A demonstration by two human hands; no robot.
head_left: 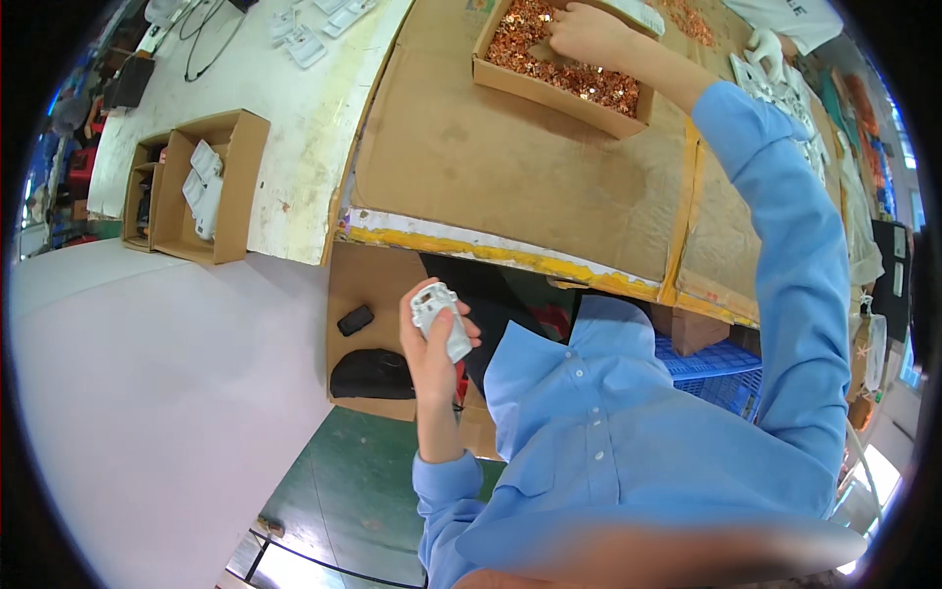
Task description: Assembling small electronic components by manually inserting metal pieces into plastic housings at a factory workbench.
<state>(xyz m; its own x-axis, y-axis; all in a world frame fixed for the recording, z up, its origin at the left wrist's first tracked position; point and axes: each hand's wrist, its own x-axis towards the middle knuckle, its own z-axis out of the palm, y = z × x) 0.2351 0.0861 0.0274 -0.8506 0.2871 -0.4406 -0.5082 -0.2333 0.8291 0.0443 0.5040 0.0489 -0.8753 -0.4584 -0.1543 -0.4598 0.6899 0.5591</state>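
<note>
In my left hand (428, 344), low in front of my body and off the table's near edge, is a small white plastic housing (444, 320) with slots and openings at its upper end. My fingers and thumb wrap round it. My right hand (587, 35) reaches far forward into a cardboard box (559, 101) filled with small copper-coloured metal pieces (520, 41). Its fingers are bent together among the pieces, and what they pinch, if anything, is too small to make out.
Brown cardboard (471, 167) covers the worktable. On the left, a divided carton (240, 187) holds white plastic parts (203, 191); more white parts (304, 45) lie farther back. Loose copper pieces (690, 22) lie beyond the box. At the far right, a person's gloved hand (767, 51) is near white parts.
</note>
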